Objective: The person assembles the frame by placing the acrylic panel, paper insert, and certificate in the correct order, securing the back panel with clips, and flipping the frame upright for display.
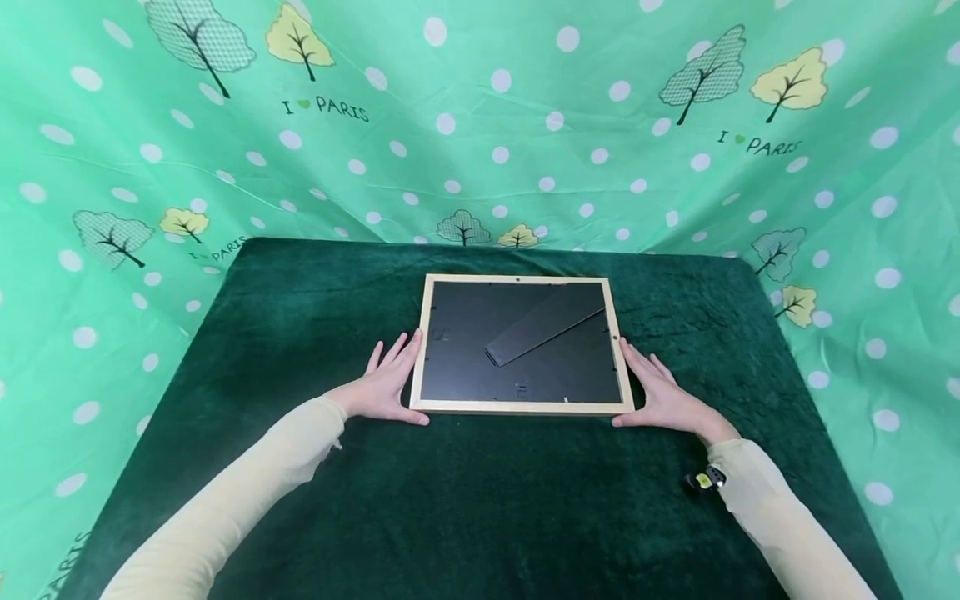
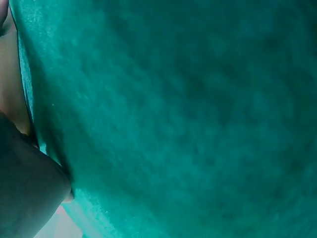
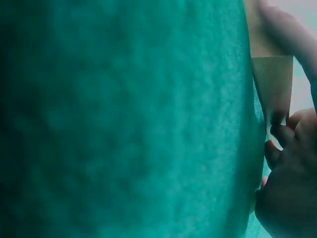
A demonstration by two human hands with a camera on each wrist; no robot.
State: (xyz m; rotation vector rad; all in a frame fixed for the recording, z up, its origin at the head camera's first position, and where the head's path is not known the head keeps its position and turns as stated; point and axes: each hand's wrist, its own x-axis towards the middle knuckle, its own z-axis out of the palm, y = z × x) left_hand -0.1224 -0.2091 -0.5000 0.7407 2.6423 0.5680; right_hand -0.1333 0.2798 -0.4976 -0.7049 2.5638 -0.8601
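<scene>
A picture frame (image 1: 522, 407) with a pale wooden border lies back side up on the dark green cloth. Its black backing carries a folded stand leg (image 1: 547, 327) set at a slant. On the left side, my left hand (image 1: 381, 390) touches the border with spread, fairly straight fingers, the thumb along the near left corner. Opposite it, my right hand (image 1: 663, 398) rests against the right side, its thumb by the near right corner. The right wrist view shows the frame's wooden edge (image 3: 272, 82) beside the fingers; the left wrist view shows mostly cloth.
A dark green velvet cloth (image 1: 480, 500) covers the table. Behind it and at both sides hangs a light green curtain (image 1: 495, 108) with white dots and printed trees. A small black and yellow-green device (image 1: 707, 478) sits at the right wrist.
</scene>
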